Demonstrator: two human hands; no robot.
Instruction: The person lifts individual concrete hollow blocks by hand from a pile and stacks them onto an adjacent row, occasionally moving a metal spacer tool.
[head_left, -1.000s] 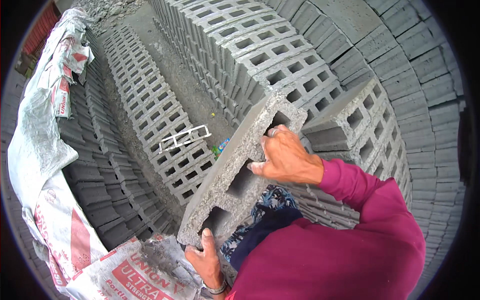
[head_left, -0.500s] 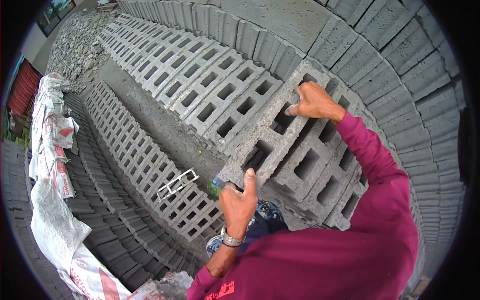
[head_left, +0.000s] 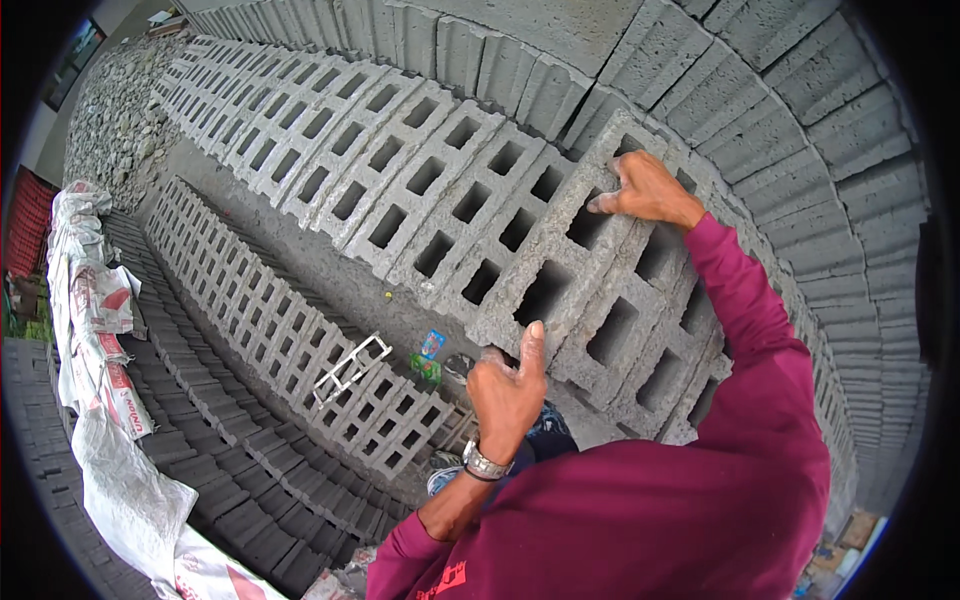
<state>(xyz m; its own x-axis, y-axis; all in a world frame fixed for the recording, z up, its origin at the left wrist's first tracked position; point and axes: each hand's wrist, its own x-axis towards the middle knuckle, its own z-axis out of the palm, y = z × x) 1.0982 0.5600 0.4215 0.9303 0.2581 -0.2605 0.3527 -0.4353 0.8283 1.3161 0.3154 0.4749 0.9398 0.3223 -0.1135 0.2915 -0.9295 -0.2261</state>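
A grey concrete hollow block [head_left: 566, 254] sits at the left end of a group of similar blocks, its openings facing up. My left hand [head_left: 507, 397] grips its near end, thumb on top and fingers curled beneath, partly hidden. Toward the far end, my right hand [head_left: 652, 190] is closed on the same block, with fingertips in one of its openings. The held block lies close against the neighbouring hollow block [head_left: 585, 320] on its right. A metal-banded watch [head_left: 486, 463] is on my left wrist.
A long row of hollow blocks [head_left: 415, 205] stretches far left. Another row [head_left: 290, 325] runs nearer, with a white frame [head_left: 350, 370] on it. Stacked blocks [head_left: 760, 130] form a wall at right. White sacks [head_left: 125, 470] line the left; gravel [head_left: 120, 120] lies beyond.
The held block has come down and right against its neighbour, and the dark gap between them has closed. Both hands have moved with it, still gripping. The view has shifted slightly.
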